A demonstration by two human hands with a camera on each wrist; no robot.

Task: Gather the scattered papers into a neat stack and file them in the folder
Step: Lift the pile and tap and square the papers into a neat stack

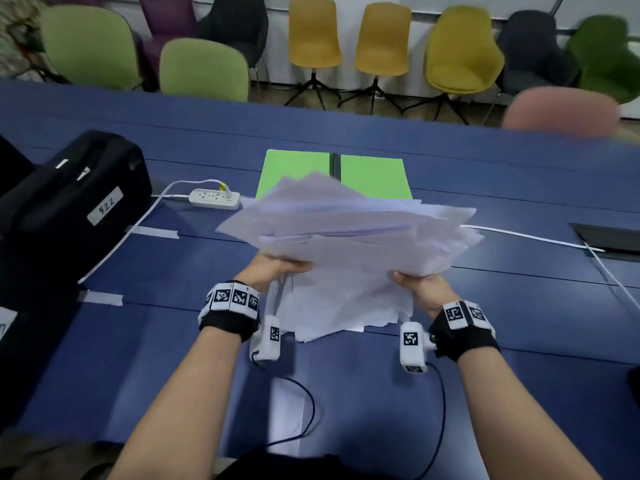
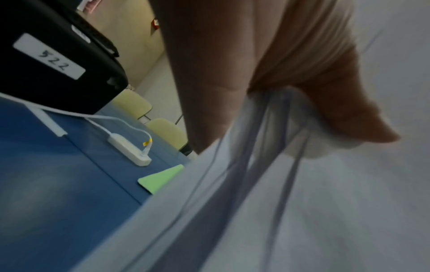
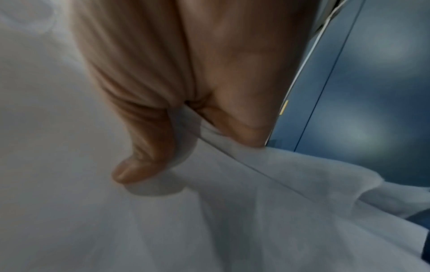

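A loose, fanned bundle of white papers (image 1: 349, 233) is lifted off the blue table (image 1: 173, 358), its sheets askew. My left hand (image 1: 280, 268) grips its near left edge, thumb on top, fingers hidden underneath. My right hand (image 1: 420, 284) pinches the near right edge the same way. In the left wrist view the thumb (image 2: 337, 110) presses on the papers (image 2: 302, 202); the right wrist view shows the thumb (image 3: 144, 147) on the papers (image 3: 116, 220). The open green folder (image 1: 374, 174) lies flat beyond the bundle, partly hidden by it; one folder corner (image 2: 160, 179) shows.
A black case (image 1: 72, 199) labelled 522 stands at the left. A white power strip (image 1: 214, 199) and its cable lie left of the folder; another white cable (image 1: 533, 239) runs right toward a table hatch (image 1: 609, 240). Chairs (image 1: 313, 36) line the far side.
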